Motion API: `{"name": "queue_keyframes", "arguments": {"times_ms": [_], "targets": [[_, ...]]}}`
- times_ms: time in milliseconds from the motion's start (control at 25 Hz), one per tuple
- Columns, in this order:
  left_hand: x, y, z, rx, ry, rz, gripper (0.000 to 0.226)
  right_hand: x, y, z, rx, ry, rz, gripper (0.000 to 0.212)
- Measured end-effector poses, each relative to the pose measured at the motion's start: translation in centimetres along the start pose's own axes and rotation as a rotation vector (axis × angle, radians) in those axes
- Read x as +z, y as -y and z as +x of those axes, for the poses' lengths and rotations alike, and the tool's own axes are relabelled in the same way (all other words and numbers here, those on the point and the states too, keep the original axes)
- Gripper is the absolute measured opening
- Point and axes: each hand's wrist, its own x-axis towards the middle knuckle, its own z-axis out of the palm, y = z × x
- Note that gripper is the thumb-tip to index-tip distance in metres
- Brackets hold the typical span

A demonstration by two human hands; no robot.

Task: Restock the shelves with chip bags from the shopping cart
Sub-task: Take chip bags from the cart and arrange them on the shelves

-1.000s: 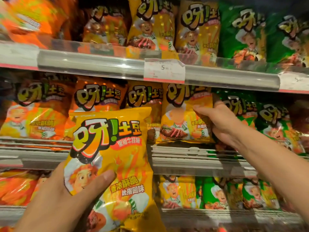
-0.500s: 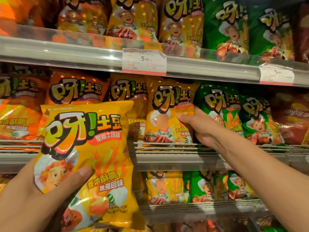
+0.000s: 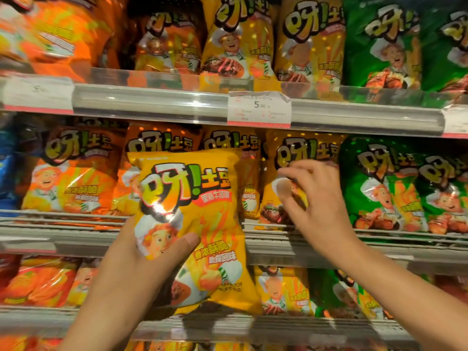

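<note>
the middle shelf (image 3: 177,239) is packed edge to edge with upright bags, leaving no open slot along its front. the price rail (image 3: 152,105) overhangs just above the bag tops, narrowing entry from above. the yellow bag on the shelf (image 3: 298,158) fills the spot just right of the held yellow bag (image 3: 192,224), which itself covers the bags behind it.

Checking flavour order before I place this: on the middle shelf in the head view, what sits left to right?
Blue bag → orange bags → held yellow bag in the left hand → right hand at a shelved yellow bag → green bags.
</note>
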Motion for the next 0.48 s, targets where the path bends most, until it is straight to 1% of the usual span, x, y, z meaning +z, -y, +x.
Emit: {"name": "queue_keyframes", "arguments": {"times_ms": [40, 80, 160, 200, 240, 320, 400, 440, 480], "targets": [[1.7, -1.4, 0.6, -0.043, 0.049, -0.030, 0.052, 0.3, 0.7, -0.2, -0.039, 0.059, 0.052, 0.029], [2.3, -1.4, 1.2, -0.060, 0.096, -0.024, 0.051, 0.6, 1.4, -0.5, -0.033, 0.112, 0.132, 0.026], [3.6, -1.8, 3.1, -0.038, 0.144, 0.003, 0.045, 0.7, 2.2, -0.7, 0.070, 0.165, 0.314, 0.027], [4.1, -2.2, 4.0, -0.012, 0.171, -0.002, 0.042, 0.5, 2.5, -0.6, 0.142, 0.187, 0.394, 0.033], [4.6, -2.6, 5.1, 0.016, 0.196, 0.015, 0.043, 0.3, 2.7, -0.5, 0.203, 0.210, 0.467, 0.043], [6.0, -3.6, 7.4, 0.037, 0.188, 0.004, 0.052, 0.0, 2.7, 0.0, 0.268, 0.267, 0.550, 0.065], [7.2, -3.6, 9.9, 0.062, 0.172, -0.048, 0.053, 0.2, 2.6, 0.9, 0.284, 0.348, 0.486, 0.090], [7.7, -3.5, 10.8, 0.064, 0.182, -0.065, 0.054, 0.6, 2.5, 1.3, 0.278, 0.378, 0.411, 0.095], [8.0, -3.3, 11.4, 0.058, 0.189, -0.073, 0.057, 1.0, 2.4, 1.6, 0.260, 0.396, 0.327, 0.096]]}}
